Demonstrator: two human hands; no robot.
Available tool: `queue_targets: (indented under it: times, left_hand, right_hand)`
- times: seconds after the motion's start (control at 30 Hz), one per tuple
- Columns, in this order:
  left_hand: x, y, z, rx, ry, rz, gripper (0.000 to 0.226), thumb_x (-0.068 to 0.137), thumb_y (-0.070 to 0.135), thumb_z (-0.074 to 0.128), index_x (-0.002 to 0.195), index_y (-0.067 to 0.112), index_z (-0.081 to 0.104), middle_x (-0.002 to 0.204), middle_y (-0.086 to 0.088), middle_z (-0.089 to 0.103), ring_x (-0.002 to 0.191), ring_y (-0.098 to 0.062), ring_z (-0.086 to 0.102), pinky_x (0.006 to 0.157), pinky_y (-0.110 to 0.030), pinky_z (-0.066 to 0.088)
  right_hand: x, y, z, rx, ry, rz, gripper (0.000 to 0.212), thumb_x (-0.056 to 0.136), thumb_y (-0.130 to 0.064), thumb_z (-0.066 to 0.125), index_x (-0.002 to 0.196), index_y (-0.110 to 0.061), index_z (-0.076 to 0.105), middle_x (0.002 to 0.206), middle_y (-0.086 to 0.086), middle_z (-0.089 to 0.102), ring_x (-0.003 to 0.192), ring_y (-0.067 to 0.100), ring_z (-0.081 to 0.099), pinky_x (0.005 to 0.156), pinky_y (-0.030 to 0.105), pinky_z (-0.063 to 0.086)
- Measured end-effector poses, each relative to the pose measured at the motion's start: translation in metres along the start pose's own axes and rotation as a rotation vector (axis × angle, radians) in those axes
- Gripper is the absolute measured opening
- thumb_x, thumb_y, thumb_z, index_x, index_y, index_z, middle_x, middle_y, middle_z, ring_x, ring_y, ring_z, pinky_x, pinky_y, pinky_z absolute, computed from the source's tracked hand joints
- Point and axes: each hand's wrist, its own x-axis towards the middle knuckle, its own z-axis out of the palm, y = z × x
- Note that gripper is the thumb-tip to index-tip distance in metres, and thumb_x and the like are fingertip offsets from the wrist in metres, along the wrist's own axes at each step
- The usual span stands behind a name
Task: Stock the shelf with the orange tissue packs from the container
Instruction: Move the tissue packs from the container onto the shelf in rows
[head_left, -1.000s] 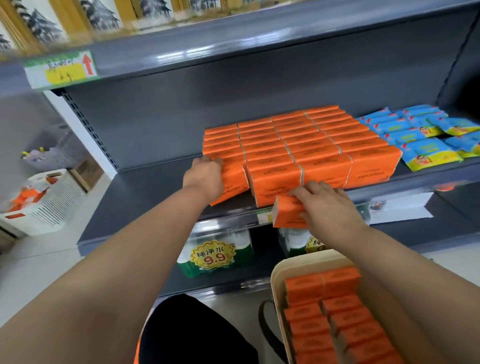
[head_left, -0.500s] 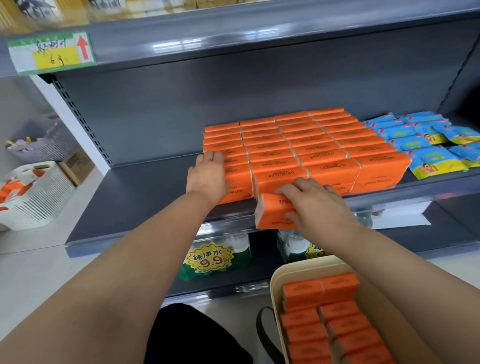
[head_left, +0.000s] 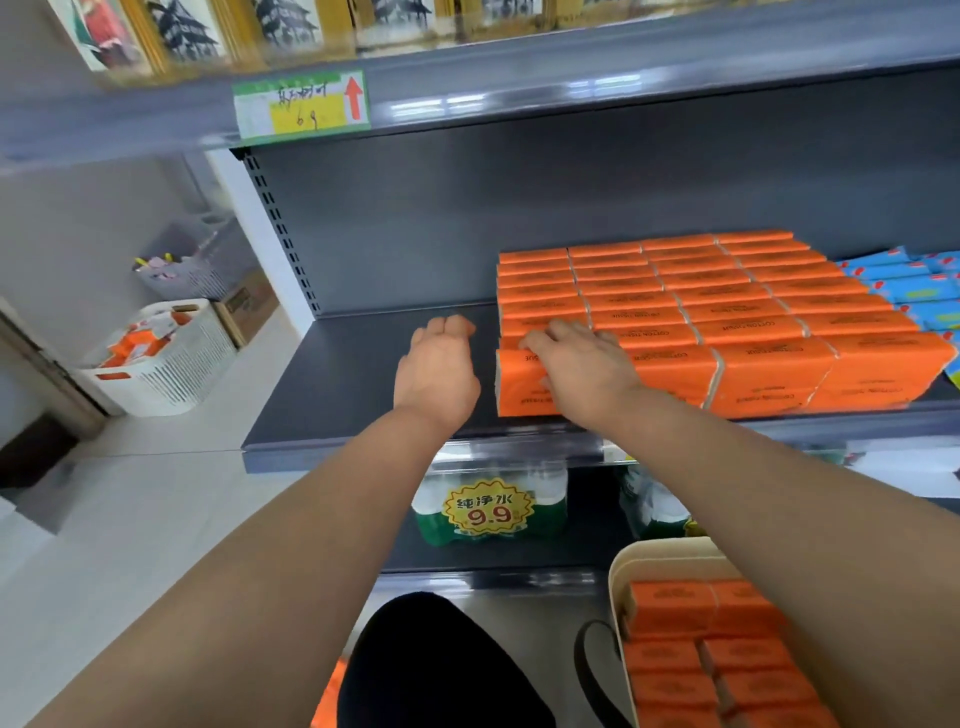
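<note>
Right hand (head_left: 576, 358) lies flat-fingered over the front-left pack (head_left: 519, 387), pressing it flush into the orange block on the shelf (head_left: 363, 395), left hand (head_left: 439, 364) loose and empty just beside, likely to square the edge, more packs down in the container (head_left: 670, 553).

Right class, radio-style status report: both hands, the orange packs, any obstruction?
Left hand open above bare shelf. Right hand flat on front-left orange pack. More packs in container. Nothing in the way.
</note>
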Motion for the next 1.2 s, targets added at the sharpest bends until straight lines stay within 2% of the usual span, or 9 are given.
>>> queue_targets:
  times: [0.17, 0.3, 0.47, 0.63, 0.8, 0.93, 1.07, 1.2]
  left_hand:
    - [-0.003, 0.008, 0.013, -0.032, -0.04, 0.056, 0.052, 0.086, -0.003, 0.05, 0.136, 0.013, 0.043, 0.134, -0.007, 0.046, 0.124, -0.022, 0.041, 0.086, -0.033, 0.045]
    - [-0.004, 0.016, 0.021, -0.052, -0.073, 0.098, 0.038, 0.091, 0.011, 0.052, 0.129, 0.011, 0.047, 0.127, -0.007, 0.049, 0.119, -0.023, 0.045, 0.086, -0.037, 0.048]
    - [0.0, 0.019, 0.026, -0.05, -0.046, 0.091, 0.04, 0.086, 0.004, 0.056, 0.124, 0.013, 0.05, 0.121, -0.006, 0.052, 0.112, -0.022, 0.048, 0.081, -0.037, 0.051]
    - [0.0, 0.025, 0.021, -0.043, -0.027, 0.115, 0.042, 0.087, 0.006, 0.057, 0.127, 0.014, 0.048, 0.125, -0.005, 0.051, 0.116, -0.022, 0.048, 0.084, -0.038, 0.051]
    - [-0.015, 0.046, 0.015, -0.023, -0.041, 0.194, 0.05, 0.085, -0.001, 0.051, 0.133, 0.014, 0.046, 0.129, -0.004, 0.049, 0.119, -0.022, 0.045, 0.084, -0.035, 0.048]
    - [-0.04, 0.064, 0.024, 0.001, -0.076, 0.263, 0.048, 0.084, -0.001, 0.052, 0.129, 0.015, 0.05, 0.128, -0.003, 0.051, 0.121, -0.022, 0.044, 0.083, -0.034, 0.048]
    - [-0.065, 0.082, 0.047, 0.06, -0.137, 0.36, 0.037, 0.083, -0.001, 0.052, 0.118, 0.012, 0.057, 0.118, -0.005, 0.056, 0.115, -0.026, 0.047, 0.085, -0.04, 0.049]
    - [-0.091, 0.103, 0.081, 0.041, -0.247, 0.409, 0.037, 0.085, 0.001, 0.052, 0.119, 0.014, 0.057, 0.12, -0.006, 0.056, 0.115, -0.026, 0.046, 0.09, -0.039, 0.045]
  right_hand:
    - [0.006, 0.012, 0.016, -0.02, 0.016, 0.026, 0.06, 0.082, -0.001, 0.062, 0.134, -0.024, 0.045, 0.124, 0.007, 0.047, 0.122, 0.026, 0.039, 0.098, 0.042, 0.035]
    - [0.005, 0.013, 0.024, -0.016, 0.033, 0.052, 0.057, 0.082, -0.006, 0.063, 0.131, -0.027, 0.044, 0.129, 0.008, 0.042, 0.122, 0.027, 0.037, 0.096, 0.042, 0.033]
    - [0.005, 0.015, 0.024, 0.046, 0.015, 0.057, 0.058, 0.086, -0.006, 0.061, 0.137, -0.023, 0.039, 0.131, 0.01, 0.039, 0.123, 0.029, 0.035, 0.099, 0.042, 0.032]
    - [-0.009, 0.023, 0.014, 0.074, 0.045, 0.047, 0.063, 0.085, -0.024, 0.068, 0.14, -0.018, 0.037, 0.133, 0.008, 0.04, 0.125, 0.027, 0.035, 0.102, 0.042, 0.031]
    - [-0.048, 0.043, 0.004, 0.005, 0.103, 0.015, 0.046, 0.089, -0.024, 0.062, 0.132, -0.018, 0.046, 0.129, 0.006, 0.046, 0.122, 0.026, 0.04, 0.098, 0.04, 0.032]
    - [-0.09, 0.065, 0.006, -0.061, 0.044, 0.046, 0.037, 0.092, -0.02, 0.057, 0.129, -0.019, 0.051, 0.128, 0.004, 0.047, 0.121, 0.025, 0.04, 0.097, 0.041, 0.032]
    - [-0.142, 0.09, 0.01, -0.103, -0.039, 0.112, 0.034, 0.092, -0.02, 0.055, 0.126, -0.02, 0.053, 0.13, 0.003, 0.046, 0.122, 0.025, 0.039, 0.095, 0.039, 0.032]
    - [-0.197, 0.122, 0.025, -0.141, -0.146, 0.227, 0.036, 0.092, -0.016, 0.052, 0.128, -0.021, 0.051, 0.127, 0.004, 0.047, 0.121, 0.026, 0.039, 0.096, 0.04, 0.034]
